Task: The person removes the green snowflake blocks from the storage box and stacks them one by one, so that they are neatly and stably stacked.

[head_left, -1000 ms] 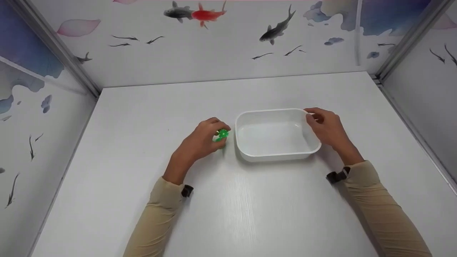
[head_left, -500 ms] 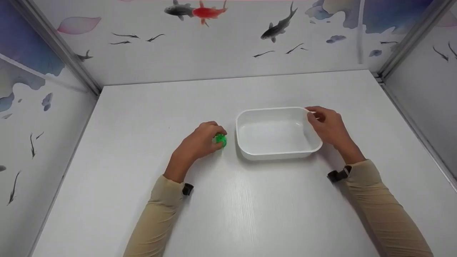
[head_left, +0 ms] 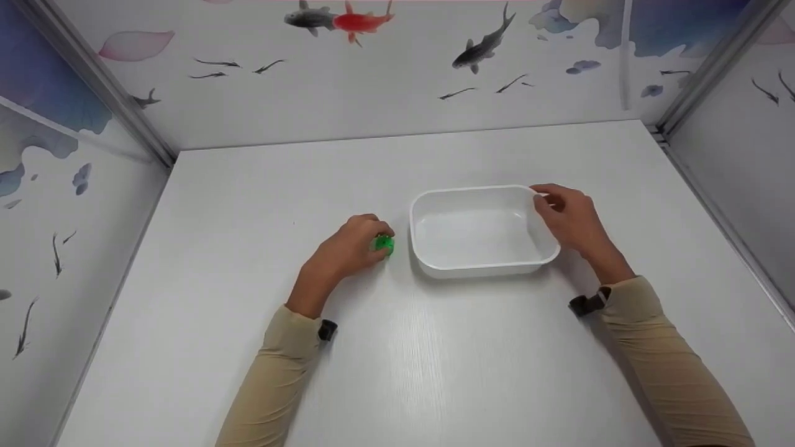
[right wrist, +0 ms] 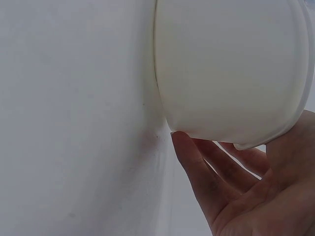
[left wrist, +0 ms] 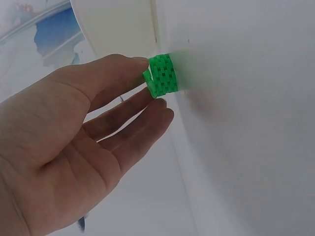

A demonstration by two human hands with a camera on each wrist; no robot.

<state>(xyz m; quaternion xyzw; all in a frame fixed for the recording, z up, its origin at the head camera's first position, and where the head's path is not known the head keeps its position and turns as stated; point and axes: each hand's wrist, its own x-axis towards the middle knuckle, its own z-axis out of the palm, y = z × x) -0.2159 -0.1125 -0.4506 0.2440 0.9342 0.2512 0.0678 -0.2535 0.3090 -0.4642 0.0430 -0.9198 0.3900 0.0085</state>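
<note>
My left hand (head_left: 351, 248) pinches a small green roll of interlocking plastic links (left wrist: 163, 74) between thumb and fingertips. In the left wrist view its linked side shows, right against or just off the white tabletop; I cannot tell which. To the right of it stands a white rectangular plastic tub (head_left: 484, 270), with nothing visible inside. My right hand (head_left: 574, 223) grips the tub at its far right corner, the thumb at the rim. Seen from the right wrist, fingertips (right wrist: 182, 142) touch the tub's outer wall, and the thumb is hidden there.
The white table (head_left: 397, 366) is enclosed by a back wall (head_left: 397, 93) and side panels printed with fish and petals. A black wrist strap piece (head_left: 327, 329) sits at the left cuff, another (head_left: 587, 305) at the right.
The green roll has been lowered and tipped in my left hand, so its toothed end no longer faces up. It is slightly farther from the tub. My right hand stays put.
</note>
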